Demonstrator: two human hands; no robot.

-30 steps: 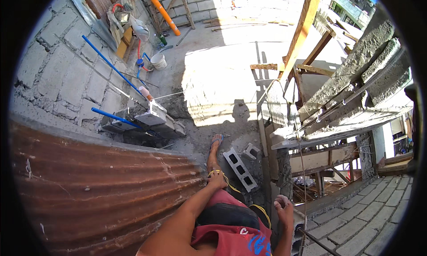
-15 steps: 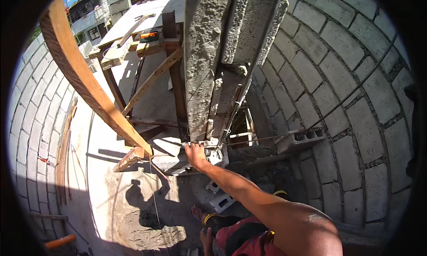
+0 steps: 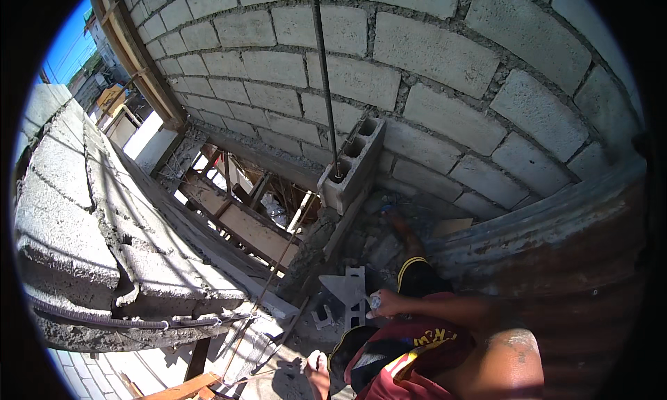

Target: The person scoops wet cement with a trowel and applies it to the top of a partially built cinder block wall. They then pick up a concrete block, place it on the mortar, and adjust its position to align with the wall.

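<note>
My right hand is closed in front of my lap, around what looks like the handle end of a trowel. The pointed grey blade reaches left over a hollow concrete block lying on the ground. Shadow covers part of the fingers and forearm. My left hand is out of sight. Beyond the trowel, another hollow block rests on the low ledge against the wall, its cells facing up. A steel bar rises from one of its cells.
A block wall curves across the back. Left of the ledge, a floor opening shows timber below. A rough concrete column stands at left, with a line stretched nearby. Corrugated metal lies at right. My feet flank the loose block.
The view has swung right, from the column to the wall and opening. My right hand has left the blockwork and is back by my lap with the trowel. My left hand has dropped from view.
</note>
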